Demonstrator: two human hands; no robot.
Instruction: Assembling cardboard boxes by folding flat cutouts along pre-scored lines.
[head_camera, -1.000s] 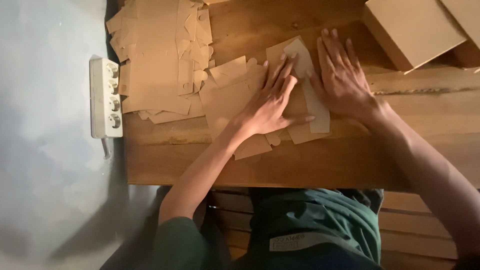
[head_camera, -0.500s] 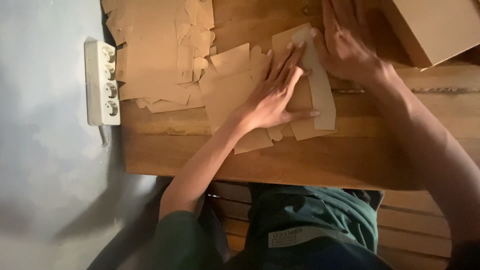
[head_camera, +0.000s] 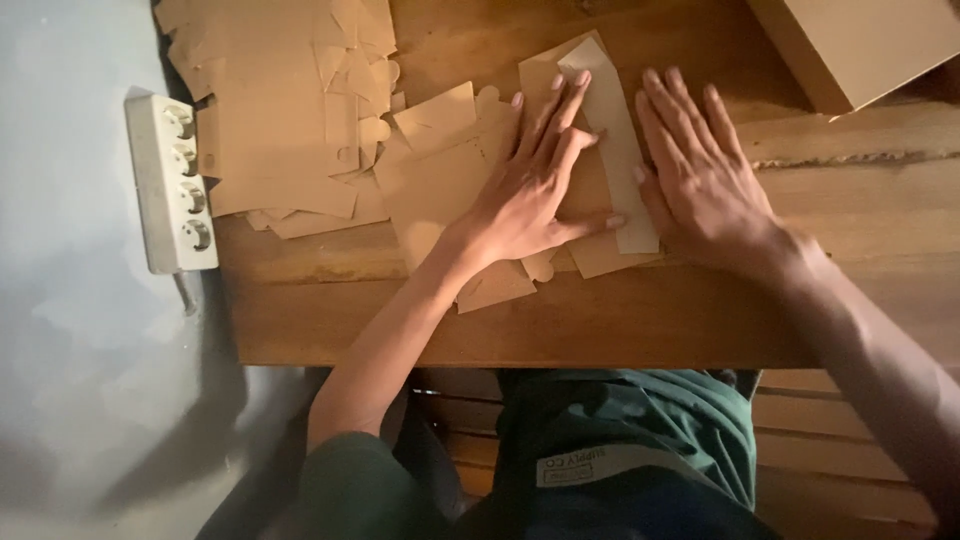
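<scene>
Both hands lie flat, palms down, fingers extended, near the upper centre of the frame. The left hand (head_camera: 535, 195) sits just beside the right hand (head_camera: 700, 185). Both forearms slant down toward the lower edge.

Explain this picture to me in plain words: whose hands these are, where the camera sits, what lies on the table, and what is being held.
There is no machine here: a person works with two bare hands. The camera is worn on that person's head and looks straight down, so you also see their lap below the wooden table. The left hand lies flat, fingers spread, on a folded brown cardboard piece. The right hand lies flat right beside it, at the edge of its pale flap. Neither hand grips anything; both press down. To the left lies a pile of flat cardboard cutouts. A closed cardboard box sits at the top right. A white power strip lies beside the table's left edge.
</scene>
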